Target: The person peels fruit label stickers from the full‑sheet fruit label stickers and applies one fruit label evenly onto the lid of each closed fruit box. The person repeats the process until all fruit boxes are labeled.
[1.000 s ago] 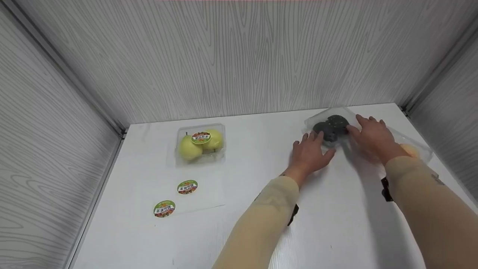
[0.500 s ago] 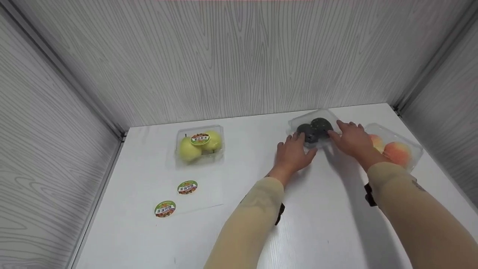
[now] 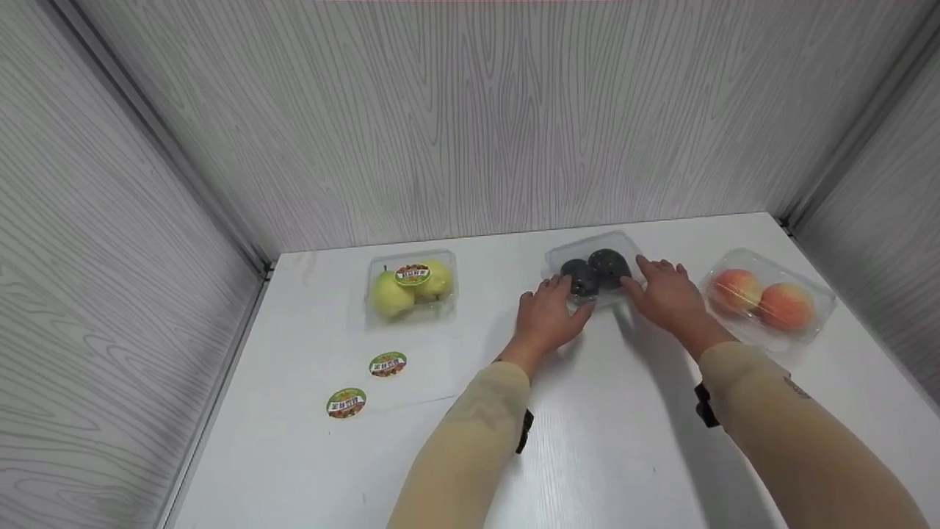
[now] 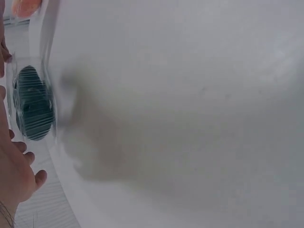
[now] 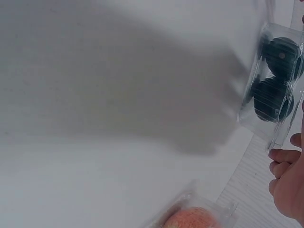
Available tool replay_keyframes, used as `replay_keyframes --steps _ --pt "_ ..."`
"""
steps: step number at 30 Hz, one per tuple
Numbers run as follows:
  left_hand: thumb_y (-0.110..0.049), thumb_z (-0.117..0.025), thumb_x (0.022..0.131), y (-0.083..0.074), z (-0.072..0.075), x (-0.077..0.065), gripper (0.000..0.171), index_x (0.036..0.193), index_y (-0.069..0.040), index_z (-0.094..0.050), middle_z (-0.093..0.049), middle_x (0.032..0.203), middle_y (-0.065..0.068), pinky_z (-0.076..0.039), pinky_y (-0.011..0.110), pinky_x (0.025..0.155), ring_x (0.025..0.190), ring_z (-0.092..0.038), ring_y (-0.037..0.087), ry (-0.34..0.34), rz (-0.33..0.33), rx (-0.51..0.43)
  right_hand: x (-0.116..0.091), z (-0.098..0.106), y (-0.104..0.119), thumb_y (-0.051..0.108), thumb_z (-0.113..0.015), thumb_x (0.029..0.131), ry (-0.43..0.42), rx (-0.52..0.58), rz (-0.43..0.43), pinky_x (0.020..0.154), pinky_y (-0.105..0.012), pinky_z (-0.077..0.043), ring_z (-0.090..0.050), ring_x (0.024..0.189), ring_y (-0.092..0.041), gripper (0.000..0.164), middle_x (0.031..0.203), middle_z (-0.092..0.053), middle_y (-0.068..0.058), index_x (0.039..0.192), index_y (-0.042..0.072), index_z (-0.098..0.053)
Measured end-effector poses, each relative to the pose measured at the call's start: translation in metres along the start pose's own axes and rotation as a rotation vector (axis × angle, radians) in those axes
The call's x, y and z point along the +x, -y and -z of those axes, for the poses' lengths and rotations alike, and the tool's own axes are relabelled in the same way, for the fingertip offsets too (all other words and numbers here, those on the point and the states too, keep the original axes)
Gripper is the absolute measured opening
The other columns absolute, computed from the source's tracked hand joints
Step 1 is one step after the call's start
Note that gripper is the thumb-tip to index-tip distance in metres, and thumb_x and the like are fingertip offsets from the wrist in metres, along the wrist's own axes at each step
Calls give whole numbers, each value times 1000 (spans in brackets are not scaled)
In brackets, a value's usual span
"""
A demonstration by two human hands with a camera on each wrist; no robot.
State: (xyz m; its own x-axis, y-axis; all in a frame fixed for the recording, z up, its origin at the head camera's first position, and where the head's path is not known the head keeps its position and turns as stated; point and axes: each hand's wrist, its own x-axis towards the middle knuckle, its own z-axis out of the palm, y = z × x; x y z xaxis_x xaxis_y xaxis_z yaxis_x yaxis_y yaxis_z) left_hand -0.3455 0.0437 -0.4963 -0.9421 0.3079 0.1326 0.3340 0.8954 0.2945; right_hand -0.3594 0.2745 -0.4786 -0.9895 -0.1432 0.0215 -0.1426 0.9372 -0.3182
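Near the back of the white table (image 3: 587,441) stands a clear plastic fruit box (image 3: 613,239). Inside lie two round dark green fruits (image 3: 608,269), possibly avocados. My left hand (image 3: 547,316) touches the box at its left front corner, fingers spread and thumb toward the front side. At the right side my right hand (image 3: 667,297) touches it, thumb by the front corner and fingers reaching along the side. In the right wrist view, fingertips of the right hand (image 5: 287,190) meet the corner of the box. The wrist views cut off part of both hands.
To the right lies a clear box with two peaches (image 3: 786,306). At the left, two yellow pears (image 3: 393,294) sit in a clear box with an oval label (image 3: 413,275). Two oval stickers (image 3: 388,364) lie in front on a clear sheet. Grey panels (image 3: 470,125) enclose the table.
Both hands have moved the box with the dark fruits leftward along the back of the table. The peach box, partly covered by the right arm before, is now in full view.
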Motion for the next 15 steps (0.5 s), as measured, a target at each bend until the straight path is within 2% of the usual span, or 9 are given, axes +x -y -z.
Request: replay_keyframes --steps 8,15 --pt "-61 -49 106 20 7 -20 73 161 -12 -47 -51 160 8 -42 48 114 148 -47 23 32 7 -1 -15 -14 20 41 -44 113 -48 4 29 126 -62 -17 -34 149 -53 66 154 -44 -38 154 -10 -43" --pt "-57 -50 107 37 17 -39 71 161 -12 -46 -49 162 8 -38 51 117 150 -45 24 45 3 -22 -30 -22 39 40 -44 113 -58 27 41 126 -61 -16 -33 151 -52 65 156 -43 -36 156 -9 -43"
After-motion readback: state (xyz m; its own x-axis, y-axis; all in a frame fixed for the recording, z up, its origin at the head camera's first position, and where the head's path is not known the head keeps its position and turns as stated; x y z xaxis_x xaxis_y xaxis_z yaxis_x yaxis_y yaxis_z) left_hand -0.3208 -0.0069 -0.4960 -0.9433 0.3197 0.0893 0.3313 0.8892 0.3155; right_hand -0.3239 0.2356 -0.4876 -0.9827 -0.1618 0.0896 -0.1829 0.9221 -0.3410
